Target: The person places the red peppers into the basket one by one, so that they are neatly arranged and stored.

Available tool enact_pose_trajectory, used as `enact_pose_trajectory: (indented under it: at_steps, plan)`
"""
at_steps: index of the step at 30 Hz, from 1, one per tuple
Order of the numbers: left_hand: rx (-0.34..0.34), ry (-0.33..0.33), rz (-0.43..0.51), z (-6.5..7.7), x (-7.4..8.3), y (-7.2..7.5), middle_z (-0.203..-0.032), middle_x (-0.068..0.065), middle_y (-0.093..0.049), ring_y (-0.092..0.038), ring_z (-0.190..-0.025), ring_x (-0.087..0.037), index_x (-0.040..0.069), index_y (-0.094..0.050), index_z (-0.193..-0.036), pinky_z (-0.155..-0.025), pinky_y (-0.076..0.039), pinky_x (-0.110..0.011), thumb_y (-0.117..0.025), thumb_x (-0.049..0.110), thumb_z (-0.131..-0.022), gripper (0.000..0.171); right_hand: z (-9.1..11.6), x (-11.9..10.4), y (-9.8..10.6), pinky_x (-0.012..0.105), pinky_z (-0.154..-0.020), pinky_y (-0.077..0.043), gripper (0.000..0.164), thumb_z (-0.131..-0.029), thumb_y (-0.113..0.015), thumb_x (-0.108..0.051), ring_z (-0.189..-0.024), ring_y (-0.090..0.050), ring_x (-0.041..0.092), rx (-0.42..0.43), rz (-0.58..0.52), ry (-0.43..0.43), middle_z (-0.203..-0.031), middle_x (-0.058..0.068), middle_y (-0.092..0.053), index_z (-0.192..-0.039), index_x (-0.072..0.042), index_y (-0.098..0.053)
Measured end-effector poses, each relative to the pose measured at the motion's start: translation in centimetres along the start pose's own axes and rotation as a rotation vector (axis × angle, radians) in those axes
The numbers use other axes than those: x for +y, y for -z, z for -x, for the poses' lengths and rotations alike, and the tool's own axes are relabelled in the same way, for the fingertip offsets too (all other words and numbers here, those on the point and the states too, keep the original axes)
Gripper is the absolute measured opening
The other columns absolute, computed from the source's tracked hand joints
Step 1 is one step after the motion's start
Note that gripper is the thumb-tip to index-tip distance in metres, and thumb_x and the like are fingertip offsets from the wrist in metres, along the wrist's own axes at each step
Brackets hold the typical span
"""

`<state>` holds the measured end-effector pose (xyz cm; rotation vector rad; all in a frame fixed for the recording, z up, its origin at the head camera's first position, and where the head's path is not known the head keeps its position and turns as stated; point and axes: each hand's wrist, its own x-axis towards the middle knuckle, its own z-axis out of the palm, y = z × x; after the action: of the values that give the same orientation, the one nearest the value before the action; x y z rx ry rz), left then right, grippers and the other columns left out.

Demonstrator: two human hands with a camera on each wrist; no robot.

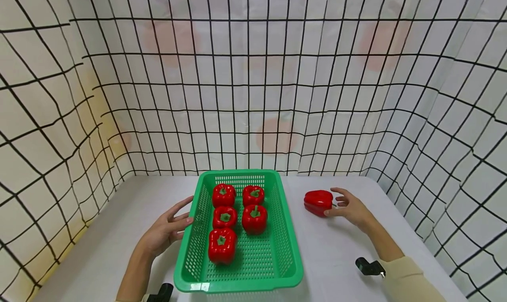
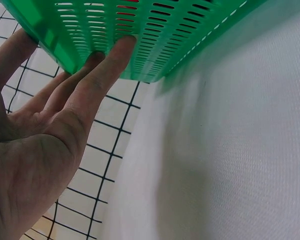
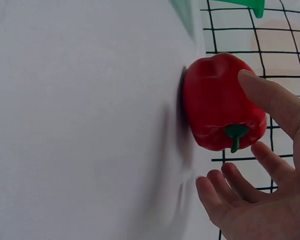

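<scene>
On the white table, right of a green basket (image 1: 295, 260), a red bell pepper (image 1: 317, 202) lies on its side, its green stem (image 3: 236, 134) towards my right hand (image 1: 352, 209). That hand is spread around the stem end, thumb overlapping the pepper in the right wrist view and the other fingers loosely bent beside it. Several more red bell peppers, such as one at the front left (image 1: 222, 249), stand stem up inside the basket. My left hand (image 1: 164, 231) is at the basket's left side, with extended fingertips against the slotted wall (image 2: 155, 37).
Black wire mesh (image 1: 248, 86) rises behind the table and along both sides, with white sheeting behind it. White cloth (image 1: 328, 258) covers the tabletop. Each wrist carries a small black camera mount (image 1: 368, 267).
</scene>
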<state>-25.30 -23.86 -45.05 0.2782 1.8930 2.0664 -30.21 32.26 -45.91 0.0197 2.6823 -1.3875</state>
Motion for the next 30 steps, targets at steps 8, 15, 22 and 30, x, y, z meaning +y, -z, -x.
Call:
enact_pose_trajectory:
  at_steps: [8,15,22,30]
  plan:
    - [-0.002,0.001,-0.004,-0.1,0.0,0.0,-0.151,-0.017,-0.053,-0.070,-0.115,-0.035,0.022,-0.017,-0.163,-0.092,-0.058,-0.050,-0.063,0.016,-0.100,0.078,0.1,0.5,-0.3,0.057,-0.099,-0.055,0.098,-0.082,-0.085,-0.032,-0.137,-0.038,0.051,-0.011,-0.027,-0.025,-0.153,0.031,-0.037,-0.159,-0.011,-0.027]
    - [0.004,0.009,0.007,0.0,0.0,0.0,-0.150,-0.015,-0.055,-0.070,-0.115,-0.034,0.021,-0.017,-0.163,-0.092,-0.058,-0.049,-0.063,0.015,-0.100,0.078,-0.2,0.7,-0.5,0.051,-0.095,-0.059,0.094,-0.083,-0.083,-0.036,-0.136,-0.041,0.050,0.018,0.012,-0.052,-0.151,0.031,-0.040,-0.157,-0.011,-0.031]
    - [-0.001,0.005,0.006,0.0,0.0,0.1,-0.151,-0.016,-0.053,-0.070,-0.115,-0.035,0.022,-0.017,-0.163,-0.093,-0.058,-0.050,-0.062,0.015,-0.101,0.077,-0.1,0.1,-0.3,0.050,-0.095,-0.060,0.091,-0.084,-0.083,-0.037,-0.135,-0.042,0.049,0.029,-0.005,-0.034,-0.151,0.029,-0.040,-0.155,-0.009,-0.033]
    - [-0.005,0.002,0.002,0.0,-0.1,0.2,-0.151,-0.017,-0.052,-0.070,-0.115,-0.035,0.022,-0.017,-0.163,-0.092,-0.058,-0.050,-0.062,0.015,-0.101,0.077,0.4,-1.2,0.2,0.054,-0.098,-0.057,0.092,-0.086,-0.081,-0.035,-0.138,-0.039,0.050,0.030,-0.043,0.022,-0.154,0.029,-0.038,-0.155,-0.006,-0.028]
